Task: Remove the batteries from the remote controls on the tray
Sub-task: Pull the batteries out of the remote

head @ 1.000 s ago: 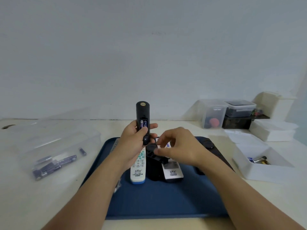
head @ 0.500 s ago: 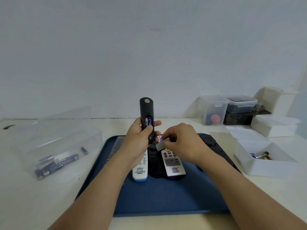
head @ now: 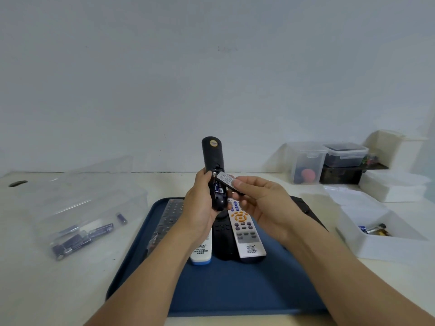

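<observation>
Left hand (head: 200,208) grips the upright black remote (head: 213,161) (batteries (head: 219,188) visible); right hand (head: 263,203) pinches probably its cover (head: 227,181).

Bare blue tray (head: 235,288) near edge – remotes (head: 244,234) crowd its middle.

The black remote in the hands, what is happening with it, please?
A person is taking batteries out of remotes. The left hand holds the black remote upright, its compartment open with two batteries inside. The right hand pinches the battery cover beside it. Other remotes lie on the blue tray.
</observation>
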Demonstrator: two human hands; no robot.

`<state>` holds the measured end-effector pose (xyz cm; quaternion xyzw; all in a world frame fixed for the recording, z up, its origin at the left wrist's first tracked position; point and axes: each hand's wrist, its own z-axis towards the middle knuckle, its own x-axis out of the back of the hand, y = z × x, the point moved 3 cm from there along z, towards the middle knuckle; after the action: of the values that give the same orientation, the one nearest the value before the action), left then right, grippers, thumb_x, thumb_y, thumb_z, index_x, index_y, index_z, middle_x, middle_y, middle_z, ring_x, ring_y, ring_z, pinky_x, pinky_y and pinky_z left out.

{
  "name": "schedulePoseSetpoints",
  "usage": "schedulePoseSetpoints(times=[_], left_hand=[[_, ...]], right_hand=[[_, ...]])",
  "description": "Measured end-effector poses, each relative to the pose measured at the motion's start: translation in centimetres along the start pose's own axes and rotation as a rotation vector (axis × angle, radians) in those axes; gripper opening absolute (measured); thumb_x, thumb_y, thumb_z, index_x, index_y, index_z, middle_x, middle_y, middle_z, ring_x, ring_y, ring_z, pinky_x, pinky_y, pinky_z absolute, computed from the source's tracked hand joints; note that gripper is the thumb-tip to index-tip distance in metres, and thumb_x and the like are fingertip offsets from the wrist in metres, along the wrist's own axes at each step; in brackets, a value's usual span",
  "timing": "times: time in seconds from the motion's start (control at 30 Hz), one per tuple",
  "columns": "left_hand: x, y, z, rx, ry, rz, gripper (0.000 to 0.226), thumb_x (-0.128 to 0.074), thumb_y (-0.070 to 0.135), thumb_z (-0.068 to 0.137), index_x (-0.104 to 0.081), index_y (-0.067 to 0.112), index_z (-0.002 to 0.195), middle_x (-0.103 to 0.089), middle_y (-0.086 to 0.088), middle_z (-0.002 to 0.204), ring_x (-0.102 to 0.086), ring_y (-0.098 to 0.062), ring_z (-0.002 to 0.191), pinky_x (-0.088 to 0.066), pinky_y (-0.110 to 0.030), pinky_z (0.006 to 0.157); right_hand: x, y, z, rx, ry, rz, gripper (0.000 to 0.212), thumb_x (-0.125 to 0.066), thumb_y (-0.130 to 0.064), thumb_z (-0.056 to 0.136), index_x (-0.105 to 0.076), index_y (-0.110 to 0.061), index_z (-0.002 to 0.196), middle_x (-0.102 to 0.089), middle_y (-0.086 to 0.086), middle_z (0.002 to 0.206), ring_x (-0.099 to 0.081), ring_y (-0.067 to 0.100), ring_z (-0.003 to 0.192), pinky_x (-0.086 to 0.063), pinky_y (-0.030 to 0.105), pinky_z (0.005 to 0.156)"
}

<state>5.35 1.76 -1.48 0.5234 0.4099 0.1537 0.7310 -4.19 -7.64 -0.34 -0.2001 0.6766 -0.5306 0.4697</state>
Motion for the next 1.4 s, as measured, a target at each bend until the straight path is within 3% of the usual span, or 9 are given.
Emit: schedulePoseSetpoints(times=[0.23,0.37,0.5,0.83,0.93,1.03,1.13,1.27,1.4], left_hand=[[-0.8,0.0,-0.5,0.052,-0.119,0.049,0.034,-0.038,0.023,0.107,-0.064,0.004,0.119,-0.061,-0.014,0.082,-0.053,-0.021,0.061,-0.041,-0.029,0.046],[-1.1,-0.5,-0.8,0.117,-0.13,0.097,0.039,-0.038,0.022,0.107,-0.059,-0.005,0.125,-0.059,-0.012,0.078,-0.054,-0.02,0.058,-0.039,-0.028,0.045],[-1.3,-0.6,-0.9,0.146,-0.147,0.101,0.037,-0.039,0.022,0.105,-0.063,-0.003,0.119,-0.056,-0.013,0.078,-0.053,-0.019,0.058,-0.039,-0.028,0.045],[-1.3,-1.3,-1.0,0.168,-0.149,0.046,0.035,-0.039,0.023,0.108,-0.056,-0.001,0.128,-0.055,-0.018,0.095,-0.053,-0.017,0.059,-0.041,-0.027,0.045],[-1.2,-1.1,-1.1,0.138,-0.149,0.085,0.029,-0.037,0.019,0.11,-0.058,0.006,0.125,-0.054,-0.016,0.09,-0.053,-0.017,0.059,-0.04,-0.027,0.048],[-1.2,-0.9,-1.4,0.125,-0.189,0.122,0.029,-0.038,0.018,0.11,-0.059,0.009,0.128,-0.055,-0.012,0.083,-0.052,-0.017,0.062,-0.04,-0.027,0.051],[-1.8,-0.5,-1.7,0.144,-0.265,0.022,0.031,-0.045,0.019,0.107,-0.06,0.004,0.129,-0.062,-0.012,0.089,-0.054,-0.018,0.065,-0.044,-0.025,0.051],[-2.3,0.1,-2.6,0.293,-0.348,-0.193,0.038,-0.054,0.029,0.099,-0.067,0.001,0.121,-0.071,-0.02,0.102,-0.064,-0.016,0.067,-0.055,-0.021,0.054],[-2.8,0.9,-3.3,0.405,-0.38,-0.389,0.038,-0.058,0.033,0.09,-0.08,0.002,0.096,-0.073,-0.017,0.09,-0.069,-0.012,0.06,-0.057,-0.017,0.051]], right_hand=[[1.4,-2.3,0.4,0.297,-0.025,-0.447,0.018,-0.073,-0.004,0.087,-0.075,-0.006,0.105,-0.061,0.014,0.074,-0.048,0.009,0.057,-0.043,0.018,0.057],[1.6,-2.9,0.5,0.41,-0.013,-0.604,0.028,-0.081,-0.004,0.08,-0.07,-0.011,0.104,-0.067,0.029,0.085,-0.065,0.016,0.067,-0.055,0.021,0.066],[1.2,-2.7,0.6,0.515,-0.056,-0.7,0.022,-0.082,-0.003,0.077,-0.075,-0.016,0.094,-0.075,0.012,0.086,-0.072,0.028,0.081,-0.061,0.034,0.081],[0.5,-1.5,0.5,0.68,-0.03,-0.942,0.015,-0.081,-0.011,0.08,-0.079,-0.018,0.093,-0.069,-0.004,0.086,-0.063,0.006,0.073,-0.048,0.016,0.067],[1.2,-1.7,0.8,0.576,0.103,-0.876,0.041,-0.088,-0.024,0.073,-0.069,-0.026,0.109,-0.065,-0.008,0.087,-0.057,0.002,0.074,-0.045,0.014,0.066],[2.4,-1.6,1.1,0.332,0.164,-0.721,0.065,-0.091,-0.029,0.068,-0.058,-0.028,0.125,-0.065,-0.004,0.105,-0.063,0.012,0.087,-0.054,0.029,0.078],[2.2,-1.1,1.0,0.102,-0.123,-0.364,0.045,-0.076,-0.027,0.084,-0.065,-0.007,0.122,-0.071,0.013,0.11,-0.065,0.028,0.087,-0.054,0.038,0.081],[1.3,-1.7,0.1,-0.016,-0.345,-0.057,0.042,-0.057,-0.028,0.095,-0.059,-0.005,0.13,-0.069,0.01,0.116,-0.064,0.015,0.066,-0.052,0.033,0.076],[1.6,-2.3,0.3,0.051,-0.43,-0.02,0.046,-0.062,-0.032,0.092,-0.058,-0.01,0.132,-0.068,0.008,0.122,-0.063,0.024,0.104,-0.053,0.038,0.091]])
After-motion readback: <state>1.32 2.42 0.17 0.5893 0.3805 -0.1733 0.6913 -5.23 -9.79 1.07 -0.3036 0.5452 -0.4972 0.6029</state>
